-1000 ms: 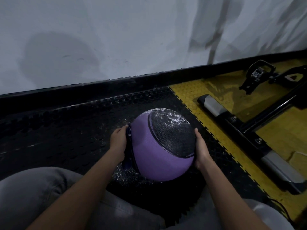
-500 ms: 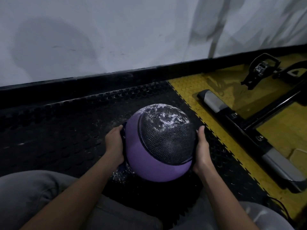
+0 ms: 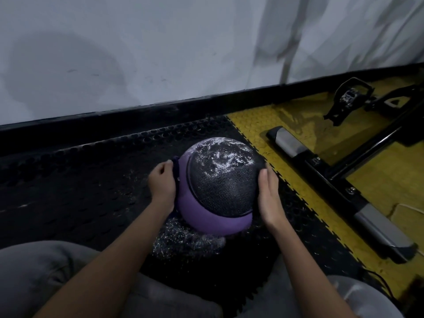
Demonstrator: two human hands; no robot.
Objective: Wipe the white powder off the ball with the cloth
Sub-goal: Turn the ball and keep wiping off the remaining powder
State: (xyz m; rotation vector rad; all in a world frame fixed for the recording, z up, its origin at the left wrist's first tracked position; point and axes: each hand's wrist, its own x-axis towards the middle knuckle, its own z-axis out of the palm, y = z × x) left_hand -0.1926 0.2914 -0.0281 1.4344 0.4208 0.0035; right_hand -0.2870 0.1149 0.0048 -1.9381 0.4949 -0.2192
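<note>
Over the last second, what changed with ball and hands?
The ball was turned between both hands: its black panel now faces the camera more, and the white powder on it has come up top. The left hand stayed at the ball's left side holding the cloth; the right hand stayed flat against the right side. The spilled powder still lies on the mat.

Single head cam, fwd + down, close over floor mat (image 3: 68,191), wall (image 3: 142,53) beyond.

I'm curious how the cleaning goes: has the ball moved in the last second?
Yes, by turning in place: the ball stays beside the yellow floor, but its black patch has swung away from it, toward the person.
</note>
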